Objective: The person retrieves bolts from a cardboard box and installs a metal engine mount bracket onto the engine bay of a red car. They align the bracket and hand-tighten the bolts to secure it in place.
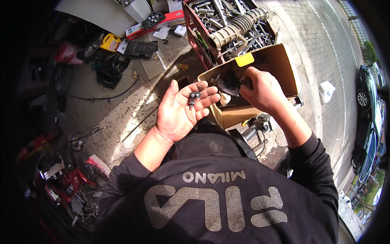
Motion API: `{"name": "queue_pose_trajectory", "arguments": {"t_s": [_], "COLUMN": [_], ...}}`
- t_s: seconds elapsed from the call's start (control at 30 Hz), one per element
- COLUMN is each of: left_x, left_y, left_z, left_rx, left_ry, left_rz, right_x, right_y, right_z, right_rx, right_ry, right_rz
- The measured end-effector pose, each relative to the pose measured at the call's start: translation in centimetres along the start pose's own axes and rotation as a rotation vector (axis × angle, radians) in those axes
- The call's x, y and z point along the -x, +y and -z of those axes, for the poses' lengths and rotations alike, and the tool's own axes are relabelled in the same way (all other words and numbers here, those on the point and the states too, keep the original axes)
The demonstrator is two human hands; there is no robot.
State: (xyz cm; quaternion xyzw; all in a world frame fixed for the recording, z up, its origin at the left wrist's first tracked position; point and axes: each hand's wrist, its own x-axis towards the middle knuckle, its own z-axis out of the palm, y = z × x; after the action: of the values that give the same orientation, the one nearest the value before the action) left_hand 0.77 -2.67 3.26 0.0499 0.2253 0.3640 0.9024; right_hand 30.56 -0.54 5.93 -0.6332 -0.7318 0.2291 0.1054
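My left hand point(178, 109) is palm up, its fingers loosely spread and slightly curled. A few small dark bolts point(192, 100) rest on its fingers and are held there. My right hand point(262, 88) is closed at an open cardboard box point(282, 65), knuckles up. Its curled fingers cover whatever they grip. Beside those fingertips, inside the box, lies a dark round metal part point(228, 84). A pale, rounded piece point(224, 98) sits near the box's front left corner. Shadow hides much of the box's inside.
Beyond the box, a red toolbox point(199, 36) overflows with wrenches and sockets, a ribbed hose point(239, 27) across its top. A power tool point(260, 125) lies below the box. At left are a yellow jug point(110, 42), a black cable point(107, 97) and scattered red parts point(75, 183).
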Motion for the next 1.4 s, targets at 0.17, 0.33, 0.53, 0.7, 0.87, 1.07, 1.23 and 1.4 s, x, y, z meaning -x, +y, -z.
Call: {"name": "queue_pose_trajectory", "arguments": {"t_s": [0.17, 0.33, 0.53, 0.7, 0.87, 1.07, 1.23, 1.4], "left_x": [0.0, -0.1, 0.7, 1.1, 0.3, -1.2, -2.4, -3.4], "left_y": [-1.2, -2.7, -2.1, -1.3, -1.8, -3.8, -4.8, -6.0], "left_z": [-1.1, -1.3, 1.1, 2.7, 3.3, 3.1, 2.8, 2.3], "left_rx": [-0.064, -0.151, -0.229, -0.283, -0.394, -0.613, -0.837, -0.932], "left_ry": [0.074, 0.189, 0.316, 0.463, 0.530, 0.539, 0.562, 0.540], "left_rz": [0.118, 0.126, -0.023, -0.070, 0.008, 0.016, -0.004, -0.083], "right_x": [4.5, 4.9, 5.7, 5.3, 3.3, 1.7, 0.2, -1.2], "right_y": [-7.2, -8.1, -2.5, 1.0, 1.6, 1.9, 2.0, 1.1], "right_z": [-0.3, -2.5, -0.4, 0.1, -0.2, -2.3, -3.3, -4.3], "right_rx": [-0.312, -0.236, 0.197, 0.452, 0.492, 0.476, 0.570, 0.704], "right_ry": [0.049, 0.132, 0.021, -0.252, -0.388, -0.508, -0.595, -0.691], "right_rz": [0.325, 0.395, 0.194, 0.057, -0.039, -0.016, -0.031, -0.022]}}
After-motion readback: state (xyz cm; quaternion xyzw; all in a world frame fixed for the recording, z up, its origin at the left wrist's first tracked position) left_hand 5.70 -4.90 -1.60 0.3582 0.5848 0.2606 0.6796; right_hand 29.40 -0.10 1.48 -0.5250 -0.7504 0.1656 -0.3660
